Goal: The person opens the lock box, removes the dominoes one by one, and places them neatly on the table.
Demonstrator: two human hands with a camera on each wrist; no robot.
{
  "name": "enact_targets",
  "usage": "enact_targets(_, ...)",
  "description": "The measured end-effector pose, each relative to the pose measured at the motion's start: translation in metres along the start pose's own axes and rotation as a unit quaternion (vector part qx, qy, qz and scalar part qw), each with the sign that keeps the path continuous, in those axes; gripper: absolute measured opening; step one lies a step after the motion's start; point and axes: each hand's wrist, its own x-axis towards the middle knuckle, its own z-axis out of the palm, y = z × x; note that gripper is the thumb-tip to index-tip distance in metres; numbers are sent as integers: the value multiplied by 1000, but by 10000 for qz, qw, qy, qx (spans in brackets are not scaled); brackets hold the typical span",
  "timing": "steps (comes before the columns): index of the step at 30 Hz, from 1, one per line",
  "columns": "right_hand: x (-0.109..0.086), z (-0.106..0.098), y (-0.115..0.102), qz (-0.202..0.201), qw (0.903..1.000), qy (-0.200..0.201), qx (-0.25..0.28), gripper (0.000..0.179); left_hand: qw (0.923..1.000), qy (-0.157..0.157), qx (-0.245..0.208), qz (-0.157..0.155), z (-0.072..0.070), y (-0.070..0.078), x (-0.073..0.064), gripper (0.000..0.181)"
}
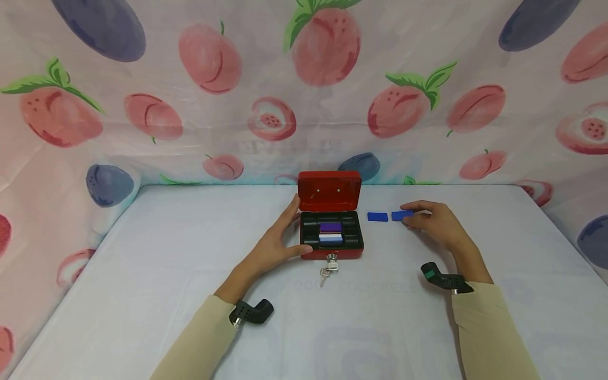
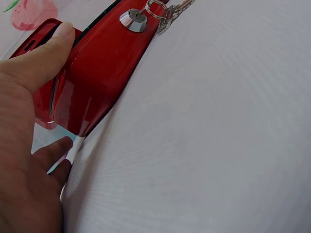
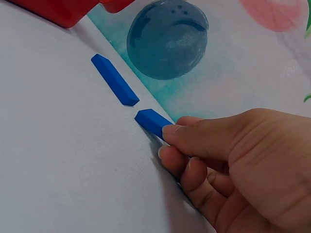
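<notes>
A small red cash box [image 1: 331,254] stands with its lid [image 1: 329,190] raised and a black compartment tray [image 1: 309,232] inside. A purple block [image 1: 330,227] and a white-and-blue block [image 1: 330,239] lie in the tray's middle. My left hand [image 1: 273,245] spans the box's left side, its thumb resting on the front left rim. In the left wrist view, the other fingers extend beside the box corner. To the box's right, my right hand [image 1: 434,222] pinches a blue rectangular block [image 3: 153,121] between thumb and fingers. Another blue block [image 3: 114,80] lies on the table, end-on to it with a narrow gap.
Keys on a ring [image 1: 325,274] hang from the lock [image 2: 133,20] on the box front. A white cloth covers the table [image 1: 142,295]. Behind it rises a fruit-patterned cloth [image 1: 266,63], close to the box lid. Both wrists wear black camera mounts [image 1: 252,311].
</notes>
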Motion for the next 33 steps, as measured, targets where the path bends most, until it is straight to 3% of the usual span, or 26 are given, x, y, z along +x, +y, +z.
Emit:
enact_targets(17,1,4,-4,-371,9950,389,-837,27,10000,27,-33,34,1,-1,-1,95)
enact_targets(23,0,7,-3,-409,9945,429,-861,25,10000,10,-52,38,1,-1,-1,94)
enact_targets(33,3,9,0,-824,9904,620,-918,21,10000,7,-26,83,0,-2,-1,95)
